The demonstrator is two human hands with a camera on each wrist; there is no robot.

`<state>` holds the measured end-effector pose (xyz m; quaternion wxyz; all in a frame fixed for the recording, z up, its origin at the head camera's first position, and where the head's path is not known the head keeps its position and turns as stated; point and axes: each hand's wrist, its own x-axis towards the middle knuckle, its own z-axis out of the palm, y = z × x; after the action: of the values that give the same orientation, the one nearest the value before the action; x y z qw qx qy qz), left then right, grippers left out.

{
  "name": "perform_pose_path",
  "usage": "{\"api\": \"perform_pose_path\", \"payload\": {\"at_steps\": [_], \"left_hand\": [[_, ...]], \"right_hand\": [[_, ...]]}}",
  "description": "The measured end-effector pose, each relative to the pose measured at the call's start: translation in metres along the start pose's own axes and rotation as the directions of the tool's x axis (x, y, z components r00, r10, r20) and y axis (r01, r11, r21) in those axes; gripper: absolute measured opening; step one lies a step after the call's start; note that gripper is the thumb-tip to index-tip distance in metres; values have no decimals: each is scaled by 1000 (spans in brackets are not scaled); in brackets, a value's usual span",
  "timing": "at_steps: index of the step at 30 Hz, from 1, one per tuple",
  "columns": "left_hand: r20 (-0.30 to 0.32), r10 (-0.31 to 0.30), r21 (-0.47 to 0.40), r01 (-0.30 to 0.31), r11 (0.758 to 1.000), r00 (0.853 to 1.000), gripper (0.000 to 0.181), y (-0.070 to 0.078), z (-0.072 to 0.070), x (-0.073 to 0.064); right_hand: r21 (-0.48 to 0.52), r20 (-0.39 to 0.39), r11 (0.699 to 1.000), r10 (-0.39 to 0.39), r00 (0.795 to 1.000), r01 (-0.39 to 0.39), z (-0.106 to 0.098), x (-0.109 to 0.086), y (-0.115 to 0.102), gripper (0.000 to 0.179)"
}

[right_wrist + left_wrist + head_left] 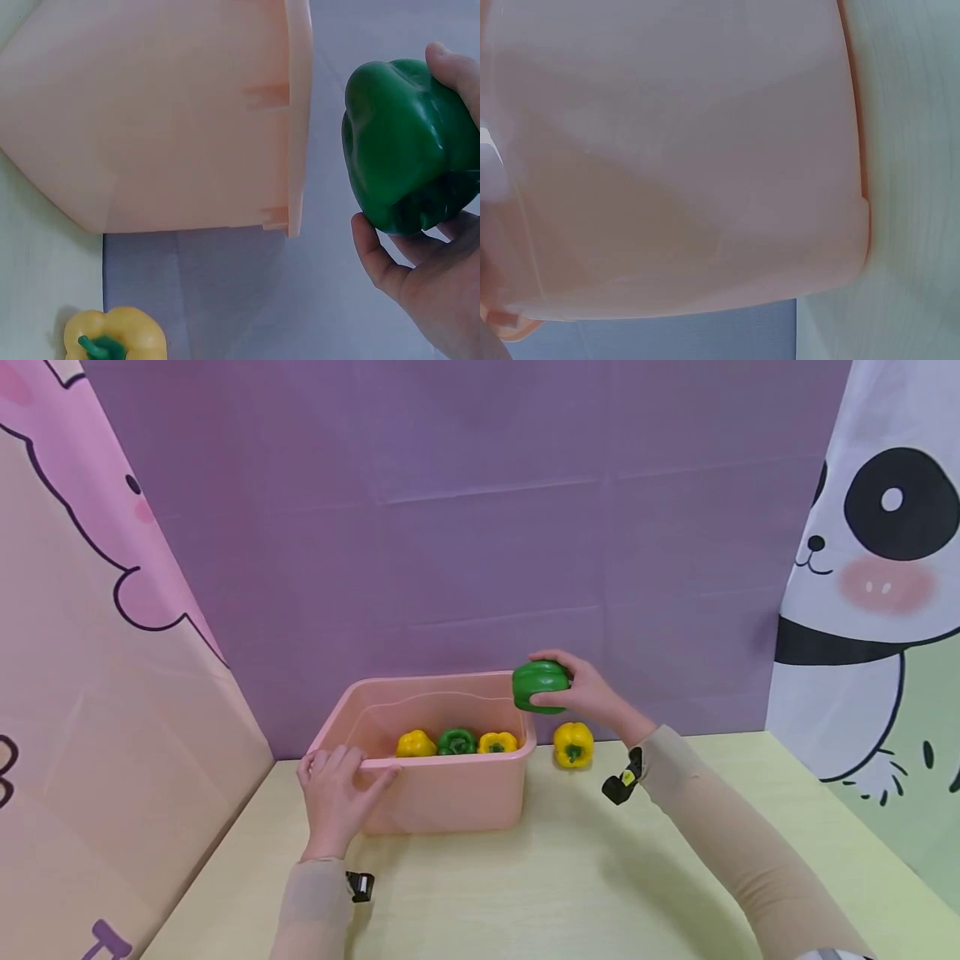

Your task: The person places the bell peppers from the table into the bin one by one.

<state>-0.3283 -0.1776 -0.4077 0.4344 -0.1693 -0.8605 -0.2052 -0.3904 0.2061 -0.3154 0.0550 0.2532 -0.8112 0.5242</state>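
My right hand [600, 697] holds a green bell pepper [538, 685] above the right rim of a pink plastic bin [450, 797]. In the right wrist view, thumb and fingers grip this pepper [397, 142] from opposite sides, beyond the bin's edge. At the bin's left front corner, my left hand [333, 797] grips the rim, fingers over the top and thumb along the front. The left wrist view is mostly bin wall [675, 150]. Inside the bin sit a yellow bell pepper [416, 744], a green one [457, 742] and another yellow one [497, 743].
A yellow bell pepper [573, 745] stands on the light wooden table [480, 902], just right of the bin. Behind the bin rises a purple cloth backdrop [487, 552]. Printed cartoon panels, one with a panda [885, 610], flank the table.
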Motion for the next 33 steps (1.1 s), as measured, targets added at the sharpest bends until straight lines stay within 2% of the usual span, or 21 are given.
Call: {"api": "perform_pose_path", "payload": {"at_steps": [9, 16, 33], "left_hand": [[-20, 19, 1, -19, 1000, 1000, 52, -2, 2, 2], [-5, 3, -6, -3, 1000, 1000, 54, -1, 0, 0], [-12, 11, -2, -11, 1000, 1000, 56, 0, -1, 0]], "right_hand": [[11, 28, 1000, -16, 999, 15, 11, 5, -7, 63], [4, 45, 1000, -23, 999, 23, 22, 8, -5, 63], [-14, 69, 999, -35, 997, 36, 47, 17, -7, 65]]}}
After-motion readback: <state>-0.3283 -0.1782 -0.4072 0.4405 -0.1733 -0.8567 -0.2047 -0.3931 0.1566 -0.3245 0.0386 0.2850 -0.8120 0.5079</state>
